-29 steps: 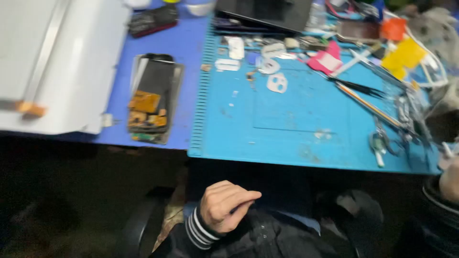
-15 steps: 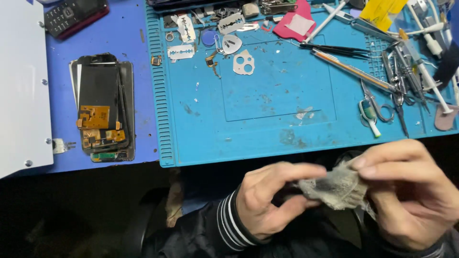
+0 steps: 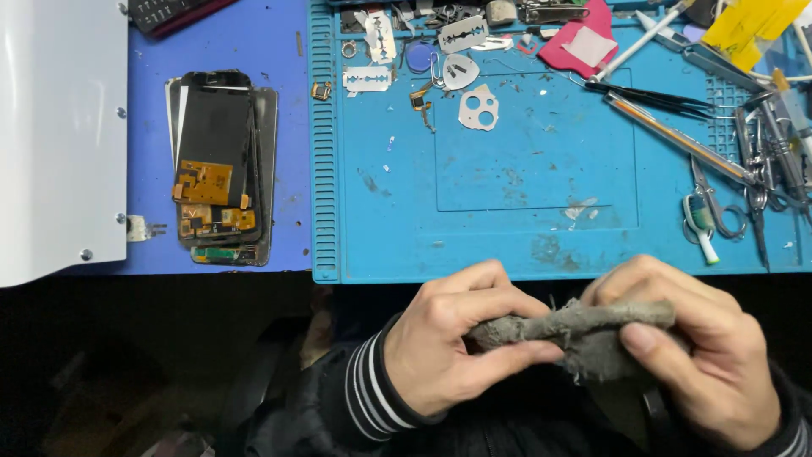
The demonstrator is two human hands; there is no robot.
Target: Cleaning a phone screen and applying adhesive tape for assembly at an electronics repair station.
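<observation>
Left hand, right hand pinch grey frayed cloth below blue mat.

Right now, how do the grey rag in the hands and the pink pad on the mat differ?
The grey rag is crumpled and frayed, pinched between the left hand and right hand; the pink pad lies flat and untouched on the blue mat. The rag is dull, the pad bright.

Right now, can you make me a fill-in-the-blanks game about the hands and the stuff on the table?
1. Both hands, the left hand and the right hand, grip one grey ____.
2. The silicone work mat is coloured ____.
3. The opened phone lies to the ____ of the mat.
4. The razor blade lies ____ the mat.

Missing words: rag; blue; left; on
</observation>
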